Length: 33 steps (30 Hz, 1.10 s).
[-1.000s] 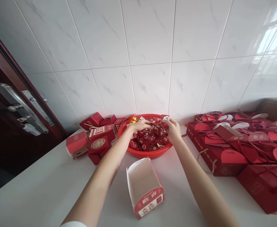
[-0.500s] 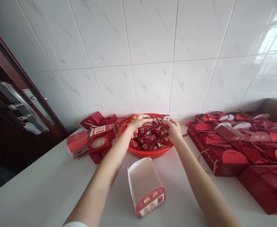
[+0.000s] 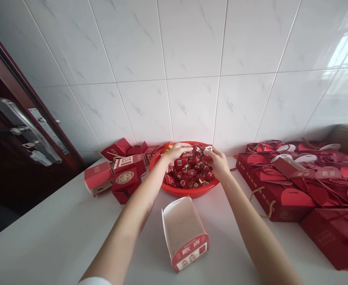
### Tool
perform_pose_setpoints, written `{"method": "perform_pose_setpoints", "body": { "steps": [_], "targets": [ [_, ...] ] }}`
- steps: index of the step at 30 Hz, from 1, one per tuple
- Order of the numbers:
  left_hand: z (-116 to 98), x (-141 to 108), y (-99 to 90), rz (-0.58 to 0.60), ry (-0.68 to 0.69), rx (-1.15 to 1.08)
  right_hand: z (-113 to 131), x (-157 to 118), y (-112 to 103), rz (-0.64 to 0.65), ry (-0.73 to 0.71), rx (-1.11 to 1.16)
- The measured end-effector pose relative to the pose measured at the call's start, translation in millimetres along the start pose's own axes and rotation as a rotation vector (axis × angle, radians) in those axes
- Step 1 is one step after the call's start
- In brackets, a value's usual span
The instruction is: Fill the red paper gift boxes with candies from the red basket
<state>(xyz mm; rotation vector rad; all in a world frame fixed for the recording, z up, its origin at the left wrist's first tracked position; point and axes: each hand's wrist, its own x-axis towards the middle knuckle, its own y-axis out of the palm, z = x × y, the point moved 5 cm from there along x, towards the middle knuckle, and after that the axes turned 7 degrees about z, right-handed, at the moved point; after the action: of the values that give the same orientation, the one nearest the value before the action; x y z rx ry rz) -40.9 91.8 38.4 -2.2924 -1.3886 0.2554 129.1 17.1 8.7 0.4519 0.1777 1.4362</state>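
A round red plastic basin (image 3: 188, 193) stands against the wall, filled with small red wrapped packets (image 3: 188, 172) that look like sweets. My left hand (image 3: 175, 152) is over the basin's left side, fingers stretched out across the packets; their undersides are hidden. At the basin's right side, my right hand (image 3: 218, 161) is closed, thumb and fingers pinching a red packet with a white patch (image 3: 207, 150). Nearer to me, between my forearms, stands an open red-and-white carton (image 3: 184, 225), its pale inside bare.
Several small red boxes (image 3: 125, 183) stand left of the basin. Many red gift boxes with cord handles (image 3: 281, 198) crowd the right side. Behind the white table (image 3: 58, 233) rises a tiled wall (image 3: 192, 103). A dark door with a metal handle (image 3: 22, 122) is at far left.
The view has shifted very slightly. Both hands stay in the basin in nearly the same pose, and the carton has not moved on the table.
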Motion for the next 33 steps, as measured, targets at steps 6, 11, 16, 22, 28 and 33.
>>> {"method": "perform_pose_setpoints", "body": {
  "steps": [6, 11, 16, 22, 28, 33],
  "targets": [
    [8.3, 5.8, 5.5, 0.106, 0.005, -0.081, -1.2, -2.9, 5.6, 0.089, 0.028, -0.064],
    [9.5, 2.4, 3.8, 0.092, -0.034, -0.025, -3.6, -0.9, 4.1, 0.098, 0.027, -0.026],
    [7.7, 5.3, 3.4, 0.031, 0.027, 0.024, -3.7, 4.7, -4.5, 0.001, 0.014, 0.124],
    [5.9, 7.3, 14.0, 0.154, 0.055, 0.11, -4.5, 6.5, -2.9, 0.028, 0.105, 0.293],
    [9.7, -1.5, 41.7, 0.416, -0.11, 0.685, -1.8, 5.7, -2.2, 0.051, 0.129, 0.338],
    [5.9, -1.1, 58.4, 0.376, -0.16, 0.923, -2.7, 4.7, -2.2, 0.029, 0.15, 0.343]
  ]
}}
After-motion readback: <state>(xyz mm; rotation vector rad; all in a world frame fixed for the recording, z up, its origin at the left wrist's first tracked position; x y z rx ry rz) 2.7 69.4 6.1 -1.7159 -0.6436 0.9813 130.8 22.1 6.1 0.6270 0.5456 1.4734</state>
